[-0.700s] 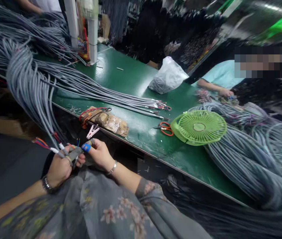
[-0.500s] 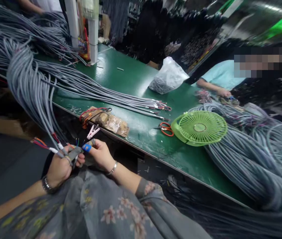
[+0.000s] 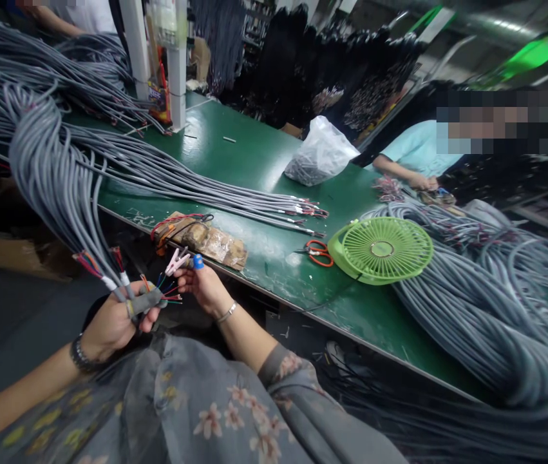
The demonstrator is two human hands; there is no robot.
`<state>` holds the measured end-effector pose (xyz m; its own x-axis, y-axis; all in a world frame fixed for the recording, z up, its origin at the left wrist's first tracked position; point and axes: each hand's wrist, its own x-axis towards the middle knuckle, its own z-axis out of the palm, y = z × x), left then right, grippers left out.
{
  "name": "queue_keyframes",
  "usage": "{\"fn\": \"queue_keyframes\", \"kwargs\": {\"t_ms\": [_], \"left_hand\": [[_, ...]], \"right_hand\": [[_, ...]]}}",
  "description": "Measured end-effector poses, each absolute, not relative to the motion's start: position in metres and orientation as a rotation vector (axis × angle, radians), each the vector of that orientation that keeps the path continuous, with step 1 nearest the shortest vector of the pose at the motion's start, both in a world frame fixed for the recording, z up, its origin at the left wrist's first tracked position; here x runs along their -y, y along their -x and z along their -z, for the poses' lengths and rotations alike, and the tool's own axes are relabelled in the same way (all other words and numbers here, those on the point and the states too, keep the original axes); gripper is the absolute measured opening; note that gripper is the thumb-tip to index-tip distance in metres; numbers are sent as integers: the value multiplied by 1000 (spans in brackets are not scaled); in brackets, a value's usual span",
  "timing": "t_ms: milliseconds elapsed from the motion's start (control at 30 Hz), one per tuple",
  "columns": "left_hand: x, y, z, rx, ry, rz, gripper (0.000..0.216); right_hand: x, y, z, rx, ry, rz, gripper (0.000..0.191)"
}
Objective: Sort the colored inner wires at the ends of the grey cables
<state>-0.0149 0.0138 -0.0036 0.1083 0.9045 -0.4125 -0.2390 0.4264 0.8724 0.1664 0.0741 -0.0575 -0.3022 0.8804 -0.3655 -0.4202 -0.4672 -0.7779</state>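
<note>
Cable end: a grey cable end (image 3: 145,300) with its sheath stripped sits off the near edge of the tabletop (image 3: 254,161), over the person's lap; thin coloured cores (image 3: 170,290) fan out of it toward the right.
Left hand: the left hand (image 3: 109,322) is clamped around the grey sheath just behind the bared cores, with other hanging cables passing between its fingers.
Right hand: the right hand (image 3: 206,287) is pinched on the core tips; a blue cap (image 3: 198,261) covers one raised fingertip, and a pale clip (image 3: 177,261) stands just beside it.
Doing it well: as I judge it, the sheath should stay gripped close to the strip line so that the cores do not twist, and one core should be picked out at a time.
Hanging bundle: the grey cable bundle (image 3: 51,167) drapes over the near left edge; its weight could drag the held end.
On the tabletop: a taped block (image 3: 206,238) lies at the near edge, with orange scissors (image 3: 319,251) and a green fan (image 3: 382,248) further right.
Far side: a co-worker's hand (image 3: 423,183) works at the far right edge.
</note>
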Motion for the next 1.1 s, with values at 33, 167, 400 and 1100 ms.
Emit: {"fn": "queue_keyframes", "kwargs": {"t_ms": [33, 167, 400, 1100], "left_hand": [[-16, 14, 4, -1142, -735, -944, 48], [-24, 11, 6, -1118, -737, -933, 49], [-27, 7, 9, -1157, -723, -929, 51], [-13, 4, 3, -1199, -750, -1062, 44]], "right_hand": [[-77, -163, 56, 720, 976, -1905, 56], [-82, -152, 52, 713, 900, -1914, 54], [-81, -142, 50, 530, 924, -1832, 46], [-73, -143, 49, 648, 890, -1844, 54]]}}
